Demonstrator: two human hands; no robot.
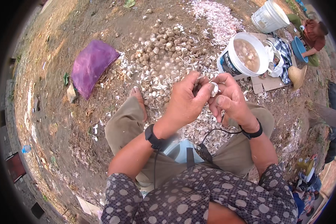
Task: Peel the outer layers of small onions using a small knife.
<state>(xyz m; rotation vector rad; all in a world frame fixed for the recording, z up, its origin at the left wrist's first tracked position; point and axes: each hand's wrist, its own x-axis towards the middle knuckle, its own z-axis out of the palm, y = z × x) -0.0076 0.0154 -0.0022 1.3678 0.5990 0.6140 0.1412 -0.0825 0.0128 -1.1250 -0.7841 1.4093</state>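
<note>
Both my hands meet above the ground between my knees. In my left hand [189,96] is what looks like a small dark blade, partly hidden by the fingers, with the thumb pressing on a white garlic bulb [214,89]. My right hand [231,99] holds that bulb from the other side, its fingers curled. Beyond the hands lies a heap of unpeeled garlic bulbs [168,44]. Garlic skins [196,131] cover the ground below them. A white bucket [225,63] stands just past my right hand, holding cloudy water and peeled garlic cloves [247,54].
A full purple mesh sack [92,67] lies at left. Pink-white skins [215,19] are piled at the top. On the right are another white bucket [268,18], cardboard [259,85], a straw hat [296,77] and a person [313,36] reaching into a blue basin [297,47].
</note>
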